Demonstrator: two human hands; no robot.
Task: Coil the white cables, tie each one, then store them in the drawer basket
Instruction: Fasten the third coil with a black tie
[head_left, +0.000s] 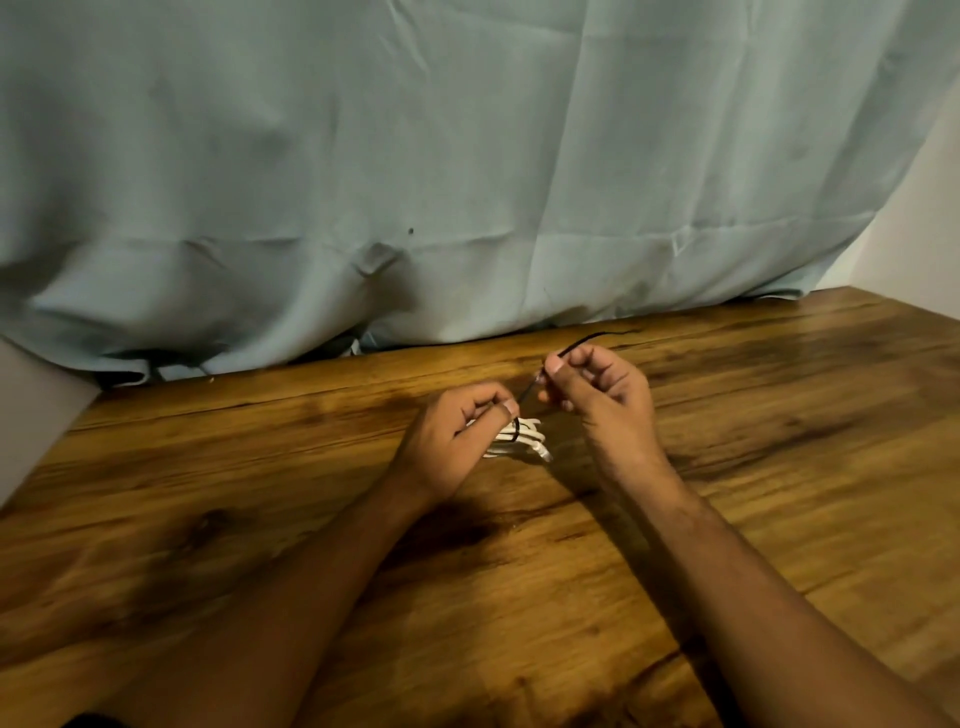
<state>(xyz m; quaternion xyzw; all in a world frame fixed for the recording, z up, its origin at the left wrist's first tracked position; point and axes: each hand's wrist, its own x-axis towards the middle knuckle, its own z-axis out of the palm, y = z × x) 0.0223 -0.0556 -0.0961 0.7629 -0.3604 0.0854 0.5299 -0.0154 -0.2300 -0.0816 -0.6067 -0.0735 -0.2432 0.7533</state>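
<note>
**A:** We've got the white cable coil (521, 442) gripped in our left hand (457, 431), low on the desk (779, 467). Our right hand (597, 395), just beside it, pinches the black tie (589, 339).

**B:** Light but springy, probably (we'd squeeze at the wrap). Room either side of both hands; the curtain (467, 208) edge hangs beyond them.

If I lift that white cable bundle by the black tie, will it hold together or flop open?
It probably holds together: the black tie wraps the white cable bundle. Its protruding end would likely droop. It seems light and soft, since the left hand grips it between thumb and fingers.
</note>
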